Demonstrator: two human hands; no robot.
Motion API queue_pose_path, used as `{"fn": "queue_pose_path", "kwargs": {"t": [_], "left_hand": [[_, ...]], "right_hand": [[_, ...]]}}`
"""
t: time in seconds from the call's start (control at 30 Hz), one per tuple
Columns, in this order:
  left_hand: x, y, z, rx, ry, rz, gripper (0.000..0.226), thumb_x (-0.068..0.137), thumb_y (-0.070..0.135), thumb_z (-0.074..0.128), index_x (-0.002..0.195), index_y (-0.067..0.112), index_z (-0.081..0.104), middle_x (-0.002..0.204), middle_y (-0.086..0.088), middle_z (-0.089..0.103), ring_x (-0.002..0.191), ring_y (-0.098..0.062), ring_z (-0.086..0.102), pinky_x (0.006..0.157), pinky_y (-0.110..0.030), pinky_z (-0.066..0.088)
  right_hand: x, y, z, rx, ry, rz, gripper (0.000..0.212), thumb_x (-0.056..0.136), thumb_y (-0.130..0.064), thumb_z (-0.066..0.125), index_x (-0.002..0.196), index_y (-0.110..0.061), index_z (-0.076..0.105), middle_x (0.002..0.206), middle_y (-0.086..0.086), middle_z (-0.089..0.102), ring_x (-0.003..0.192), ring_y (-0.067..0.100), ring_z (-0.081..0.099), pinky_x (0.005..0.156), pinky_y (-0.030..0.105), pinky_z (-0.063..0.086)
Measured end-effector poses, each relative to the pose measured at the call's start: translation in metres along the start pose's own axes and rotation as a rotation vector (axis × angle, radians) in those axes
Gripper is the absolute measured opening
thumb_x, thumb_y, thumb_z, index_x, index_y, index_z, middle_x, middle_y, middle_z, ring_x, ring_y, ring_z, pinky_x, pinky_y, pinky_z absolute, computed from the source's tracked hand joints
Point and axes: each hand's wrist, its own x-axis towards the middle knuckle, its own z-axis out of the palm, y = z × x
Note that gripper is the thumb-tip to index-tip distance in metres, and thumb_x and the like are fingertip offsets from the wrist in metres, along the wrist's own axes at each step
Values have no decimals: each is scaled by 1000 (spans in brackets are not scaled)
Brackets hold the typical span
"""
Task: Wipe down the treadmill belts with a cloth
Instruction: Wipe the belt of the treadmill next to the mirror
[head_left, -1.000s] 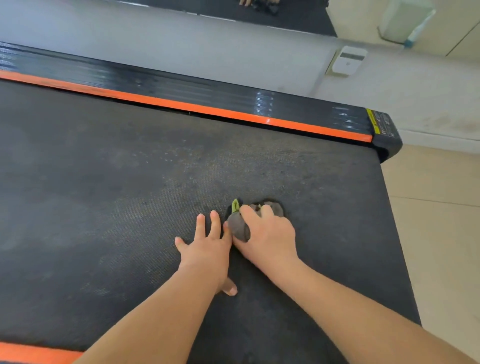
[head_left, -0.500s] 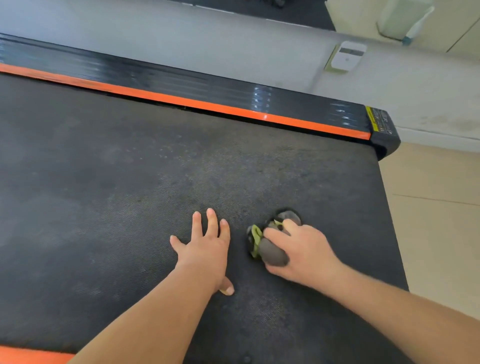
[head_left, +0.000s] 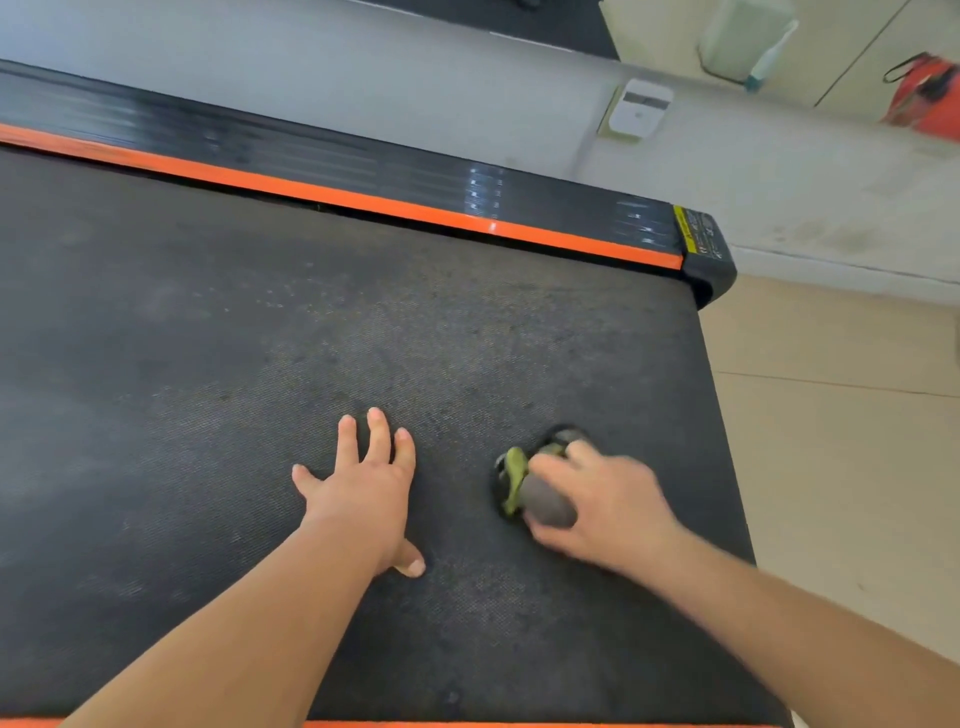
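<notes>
The dark textured treadmill belt (head_left: 260, 364) fills most of the view, dusty in its middle. My right hand (head_left: 602, 504) grips a bunched grey cloth with a green edge (head_left: 540, 493) and presses it on the belt near the belt's right end. My left hand (head_left: 363, 488) rests flat on the belt with fingers spread, a hand's width to the left of the cloth.
A black side rail with an orange stripe (head_left: 363, 200) runs along the far edge of the belt, ending in a black end cap (head_left: 706, 260). Tiled floor (head_left: 841, 441) lies to the right. A white device (head_left: 639, 109) and a red bag (head_left: 924, 98) sit on the floor beyond.
My right hand has slid the cloth to the right, away from my left hand. My left hand has stayed planted on the belt.
</notes>
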Motion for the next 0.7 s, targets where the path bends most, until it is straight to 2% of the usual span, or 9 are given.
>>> {"fn": "queue_pose_path", "kwargs": {"t": [0.07,0.13,0.23,0.3,0.4,0.47,0.53,0.6,0.7], "left_hand": [[0,0,-1,-1,-7,6,145,72,64,84,160,19,-23,164,-10,-36,153,-41,-27,115,-76,21],[1,-1,0,7,-2,8,145,71,65,84,160,20,-22,164,-9,-35,153,-41,-26,115,-76,22],[2,-2,1,0,16,7,146,70,65,84,161,21,-20,165,-9,-34,153,-40,-25,115,-76,23],[1,-2,2,-18,14,10,146,69,63,86,161,22,-20,165,-7,-35,153,-39,-26,115,-75,22],[2,-2,2,-14,28,6,145,69,63,86,161,22,-19,165,-7,-34,153,-39,-26,115,-76,22],[0,-2,1,-18,22,2,146,69,63,86,161,21,-18,165,-7,-33,153,-39,-26,115,-76,23],[1,-2,1,-20,24,6,146,69,63,86,161,22,-19,165,-7,-34,153,-39,-26,115,-76,22],[2,-3,1,-20,24,5,145,70,62,86,161,22,-19,165,-7,-34,153,-39,-27,115,-76,21],[2,-2,2,-25,19,3,146,70,62,86,161,21,-20,165,-8,-33,153,-40,-26,115,-77,21]], "right_hand": [[15,44,-9,-64,-3,330,49,76,-72,56,113,-40,51,97,-1,60,81,32,68,69,37,57],[29,79,-13,39,93,741,50,78,-72,51,116,-39,44,101,6,62,91,36,65,77,43,56],[41,60,-7,88,228,907,49,83,-63,56,116,-29,44,99,15,62,88,40,62,70,42,52],[40,14,3,72,249,833,46,81,-60,60,110,-28,46,94,12,59,84,39,61,65,39,47],[18,-54,16,85,159,415,49,74,-64,64,110,-32,54,89,2,56,71,31,59,61,36,50],[13,-45,14,108,61,38,52,74,-67,66,114,-36,55,89,-1,56,66,27,59,59,34,52],[26,-6,0,-16,-61,-93,52,76,-71,64,115,-38,54,94,-2,56,68,27,63,61,33,53],[46,37,-14,-124,-84,182,50,79,-71,58,117,-39,50,101,1,57,80,33,66,69,36,54],[56,68,-17,160,137,888,48,85,-63,58,120,-35,43,108,12,59,97,40,62,79,44,53]]}}
